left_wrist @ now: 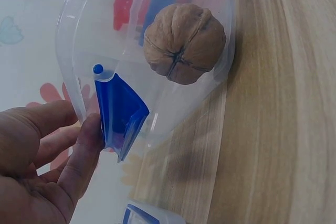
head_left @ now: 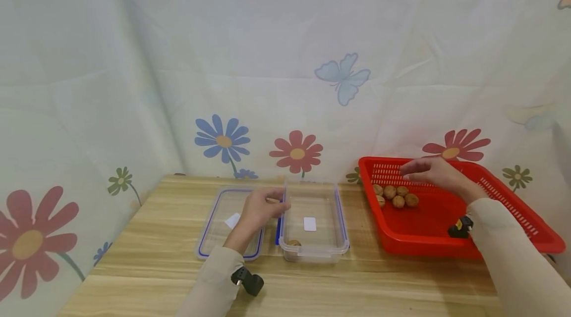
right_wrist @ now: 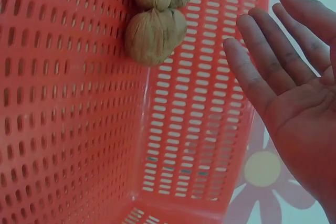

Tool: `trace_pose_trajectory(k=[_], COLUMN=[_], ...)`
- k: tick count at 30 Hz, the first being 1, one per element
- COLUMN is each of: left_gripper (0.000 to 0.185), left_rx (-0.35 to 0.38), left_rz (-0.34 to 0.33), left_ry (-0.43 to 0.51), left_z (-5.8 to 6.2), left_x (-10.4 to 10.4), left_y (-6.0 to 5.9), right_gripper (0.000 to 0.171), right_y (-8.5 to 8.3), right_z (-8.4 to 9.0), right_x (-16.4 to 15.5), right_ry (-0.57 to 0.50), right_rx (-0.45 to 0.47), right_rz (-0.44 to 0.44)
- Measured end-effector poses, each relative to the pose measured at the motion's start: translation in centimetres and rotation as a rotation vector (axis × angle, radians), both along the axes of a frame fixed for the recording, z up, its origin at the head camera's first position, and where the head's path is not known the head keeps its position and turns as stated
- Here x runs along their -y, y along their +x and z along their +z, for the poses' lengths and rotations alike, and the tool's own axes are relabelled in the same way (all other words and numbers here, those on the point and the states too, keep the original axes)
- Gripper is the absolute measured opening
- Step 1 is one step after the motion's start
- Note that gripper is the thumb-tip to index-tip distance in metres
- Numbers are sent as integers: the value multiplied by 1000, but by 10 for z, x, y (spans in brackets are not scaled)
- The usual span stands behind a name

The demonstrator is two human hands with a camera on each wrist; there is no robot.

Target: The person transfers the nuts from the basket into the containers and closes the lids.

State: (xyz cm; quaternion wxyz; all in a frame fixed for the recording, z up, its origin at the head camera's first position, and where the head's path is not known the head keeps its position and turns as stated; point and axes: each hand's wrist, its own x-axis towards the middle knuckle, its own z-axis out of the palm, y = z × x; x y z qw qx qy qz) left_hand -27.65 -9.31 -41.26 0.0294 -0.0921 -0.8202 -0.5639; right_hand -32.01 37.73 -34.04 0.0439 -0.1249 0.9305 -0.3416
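Observation:
My left hand (head_left: 277, 204) grips the left rim of a clear plastic container (head_left: 337, 218) in the middle of the table. In the left wrist view my left hand's (left_wrist: 79, 127) thumb presses the container's blue latch (left_wrist: 119, 114), with the fingers curled behind it. One walnut (left_wrist: 184, 43) lies inside the container, at its near left corner (head_left: 293, 243). My right hand (head_left: 412, 171) hovers flat and empty over a red basket (head_left: 446, 228). Its straight fingers (right_wrist: 252, 61) stay clear of several walnuts (head_left: 396, 196), which lie in the basket's far left corner (right_wrist: 153, 35).
The container's clear lid (head_left: 218, 230), edged in blue, lies flat to the left of the container, partly under my left forearm. A flowered cloth backdrop (head_left: 285, 84) closes off the back and left of the wooden table (head_left: 357, 282).

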Motion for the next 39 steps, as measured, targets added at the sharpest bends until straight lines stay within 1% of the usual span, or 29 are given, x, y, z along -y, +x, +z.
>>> trace_pose_trajectory(k=[3,8,12,16,20,28,33,39], left_gripper=[44,44,43,43,44,43,45,45], left_rx=[5,11,19,24,27,37,40,32], left_rz=[4,7,7,8,10,19,19,15], left_ry=[-9,-11,-8,-9,-14,-25,-40,-38], left_z=[0,0,0,0,1,2,2,3], left_x=[0,-1,-1,-1,-1,-1,-1,-1], left_y=[1,1,0,1,1,2,2,1], right_gripper=[51,52,53,53,51,38,36,39], right_y=[-1,-1,-1,-1,-1,-5,-6,-7], right_z=[-2,-5,-7,-8,-10,-16,-16,-14], right_x=[-4,-9,-12,-15,-16,-17,-16,-14], right_ry=[-3,6,-2,-4,25,104,152,199], right_rx=[33,125,169,181,194,185,205,240], right_rz=[13,11,16,34,47,64,43,29])
